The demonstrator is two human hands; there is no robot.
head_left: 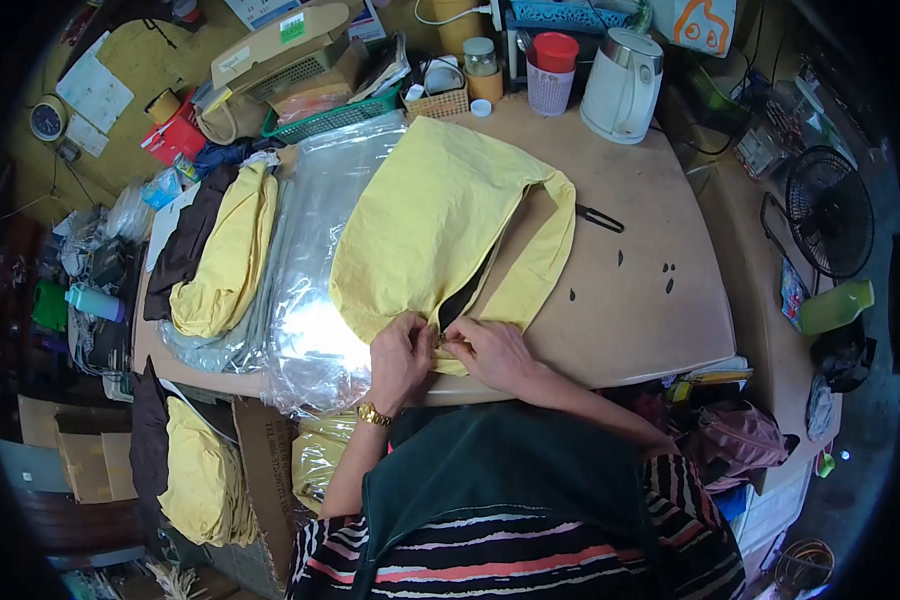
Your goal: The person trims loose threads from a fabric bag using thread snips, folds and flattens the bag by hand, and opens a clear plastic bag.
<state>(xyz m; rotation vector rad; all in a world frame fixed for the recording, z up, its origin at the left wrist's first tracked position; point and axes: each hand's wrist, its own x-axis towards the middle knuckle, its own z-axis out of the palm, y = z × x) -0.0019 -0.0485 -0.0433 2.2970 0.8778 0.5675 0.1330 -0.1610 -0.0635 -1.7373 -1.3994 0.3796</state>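
Pinching the yellow cloth bag (435, 215) at the near end of its opening, I had both hands close together by the front edge of the tabletop (650, 310). My left hand (400, 352), with a gold watch (373, 414) on the wrist, was curled with its fingers gripping the fabric; my right hand (495, 352) faced it, thumb and fingers closed on the same spot. What exactly lay between the fingers was too small and too covered to tell. A dark strip (458, 298) ran up the opening from there. The bag lay spread before me, its left side over clear plastic sheets (312, 255) and its wide strap (537, 272) looping to the right on the tabletop. I took it to be light and soft, with creases suggesting it would fold easily and little about it to break. The plastic beneath looked slick, so the cloth might slide if tugged. Holding the edge at the opening's end seemed surest, one hand to steady, the other for fine work. Small black pieces (620, 258) lay apart from it, to the right.
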